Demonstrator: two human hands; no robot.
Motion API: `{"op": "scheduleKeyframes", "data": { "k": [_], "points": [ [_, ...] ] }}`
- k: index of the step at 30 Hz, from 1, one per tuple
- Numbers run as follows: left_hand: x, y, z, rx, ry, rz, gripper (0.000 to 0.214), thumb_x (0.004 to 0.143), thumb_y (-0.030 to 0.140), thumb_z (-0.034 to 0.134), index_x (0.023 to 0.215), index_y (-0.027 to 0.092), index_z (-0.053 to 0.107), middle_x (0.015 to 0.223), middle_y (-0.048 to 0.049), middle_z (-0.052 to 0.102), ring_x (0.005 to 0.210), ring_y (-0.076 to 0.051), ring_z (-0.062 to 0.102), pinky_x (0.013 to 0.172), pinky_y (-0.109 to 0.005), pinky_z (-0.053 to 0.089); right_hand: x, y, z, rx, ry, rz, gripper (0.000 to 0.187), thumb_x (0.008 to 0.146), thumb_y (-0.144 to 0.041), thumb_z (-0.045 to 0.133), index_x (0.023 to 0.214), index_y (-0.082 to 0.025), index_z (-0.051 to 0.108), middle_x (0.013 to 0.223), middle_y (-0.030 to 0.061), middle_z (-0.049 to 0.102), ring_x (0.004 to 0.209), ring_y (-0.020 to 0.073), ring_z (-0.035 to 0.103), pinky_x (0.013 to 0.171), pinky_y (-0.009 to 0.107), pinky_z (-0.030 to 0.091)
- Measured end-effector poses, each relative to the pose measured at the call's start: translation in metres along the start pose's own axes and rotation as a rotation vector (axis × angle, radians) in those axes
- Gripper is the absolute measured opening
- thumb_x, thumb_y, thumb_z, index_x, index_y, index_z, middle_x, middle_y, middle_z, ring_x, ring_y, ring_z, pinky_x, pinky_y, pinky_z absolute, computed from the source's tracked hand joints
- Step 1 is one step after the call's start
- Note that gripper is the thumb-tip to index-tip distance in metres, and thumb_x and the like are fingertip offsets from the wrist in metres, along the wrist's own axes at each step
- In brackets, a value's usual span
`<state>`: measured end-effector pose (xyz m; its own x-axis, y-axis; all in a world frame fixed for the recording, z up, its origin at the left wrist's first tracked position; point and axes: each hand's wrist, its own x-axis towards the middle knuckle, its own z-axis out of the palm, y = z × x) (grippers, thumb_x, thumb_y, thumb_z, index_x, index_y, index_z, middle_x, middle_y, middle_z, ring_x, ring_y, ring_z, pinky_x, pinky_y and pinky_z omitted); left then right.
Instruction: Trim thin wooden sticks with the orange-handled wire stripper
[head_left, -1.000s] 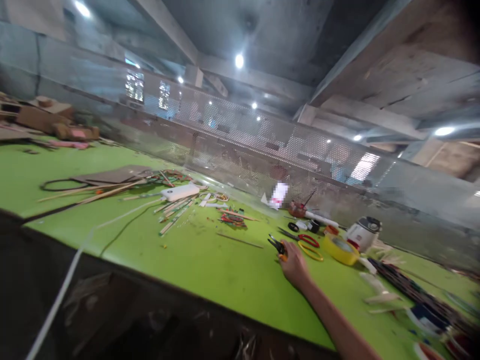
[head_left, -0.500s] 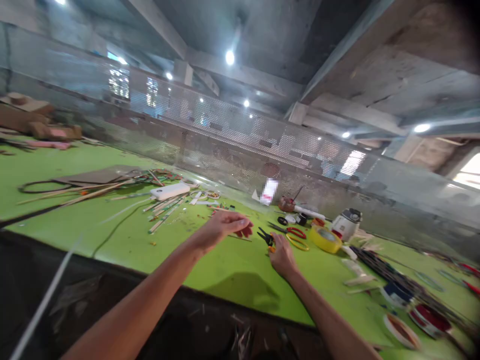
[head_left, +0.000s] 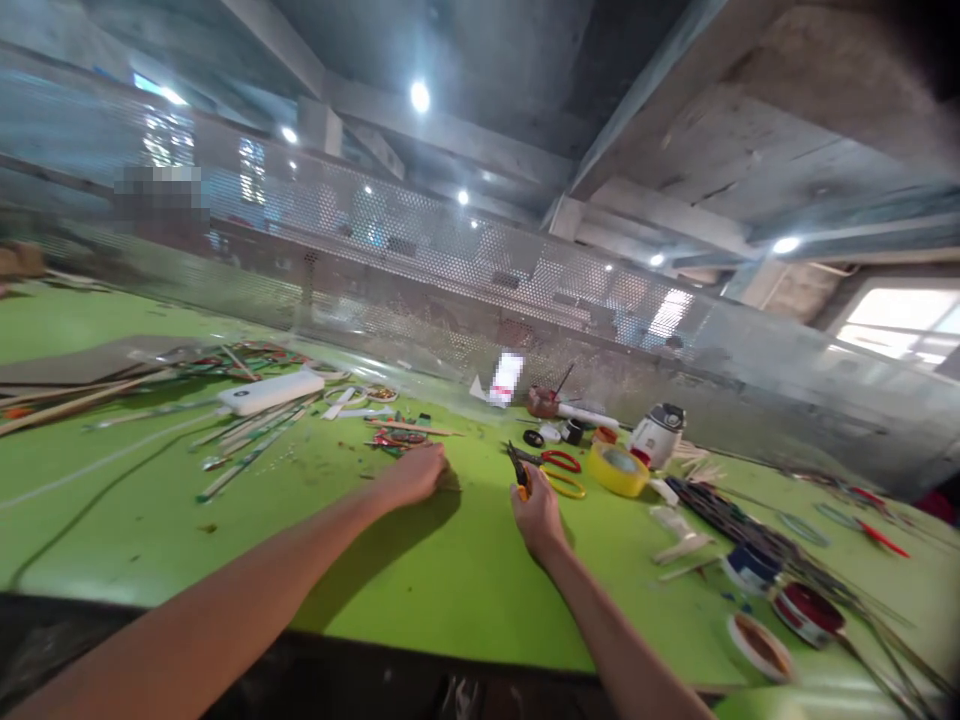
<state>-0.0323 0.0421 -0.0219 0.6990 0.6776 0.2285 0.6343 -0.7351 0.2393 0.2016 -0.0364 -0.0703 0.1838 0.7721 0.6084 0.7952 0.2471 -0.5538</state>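
Plainly, the right hand [head_left: 536, 510] is wrapped round the pliers [head_left: 518, 466], tips jutting beyond; the left hand [head_left: 422, 474] (hold unclear) partly covers a thin stick [head_left: 451, 489].

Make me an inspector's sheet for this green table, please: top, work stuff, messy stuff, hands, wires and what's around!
Surface: green tabletop, dotted with small scraps.
Work things: pliers-like tool with orange handles; thin stick lying by the left hand.
Clutter: scissors, yellow tape roll and tubs, all to the right.
Hands: right hand holds the tool; left reaches down to the table, fingertips hidden.
Cables: white cord running left from a white box.
Surroundings: mesh screen behind; ceiling light on.
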Motion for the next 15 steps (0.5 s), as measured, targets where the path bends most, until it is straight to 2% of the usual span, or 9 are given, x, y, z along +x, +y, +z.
{"op": "scheduleKeyframes", "data": {
  "k": [7, 12, 15],
  "points": [
    [-0.001, 0.010, 0.005, 0.135, -0.022, 0.074, 0.019, 0.093, 0.030, 0.050, 0.101, 0.016, 0.061, 0.106, -0.0071, 0.062, 0.093, -0.017, 0.059, 0.084, -0.037, 0.050, 0.001, -0.004, -0.003, 0.042, -0.017, 0.031, 0.035, 0.081, -0.020, 0.050, 0.116, -0.017, 0.055, 0.097, 0.0071, 0.061, 0.086, 0.0202, 0.057, 0.078, 0.037, 0.048],
    [-0.004, 0.018, 0.008, 0.150, -0.048, 0.120, 0.020, 0.093, 0.032, 0.051, 0.091, 0.016, 0.062, 0.098, -0.0057, 0.062, 0.089, -0.016, 0.059, 0.082, -0.036, 0.050, 0.001, -0.005, -0.003, 0.044, -0.027, 0.048, 0.042, 0.076, -0.017, 0.047, 0.117, -0.018, 0.055, 0.095, 0.0071, 0.061, 0.085, 0.0216, 0.057, 0.076, 0.035, 0.048],
    [-0.005, 0.024, 0.011, 0.141, -0.062, 0.131, 0.018, 0.092, 0.029, 0.053, 0.093, 0.014, 0.062, 0.097, -0.0057, 0.062, 0.091, -0.017, 0.059, 0.083, -0.037, 0.050, 0.001, -0.005, -0.003, 0.038, -0.038, 0.050, 0.041, 0.076, -0.017, 0.047, 0.117, -0.018, 0.054, 0.096, 0.0070, 0.060, 0.086, 0.0213, 0.057, 0.076, 0.035, 0.048]
  ]
}}
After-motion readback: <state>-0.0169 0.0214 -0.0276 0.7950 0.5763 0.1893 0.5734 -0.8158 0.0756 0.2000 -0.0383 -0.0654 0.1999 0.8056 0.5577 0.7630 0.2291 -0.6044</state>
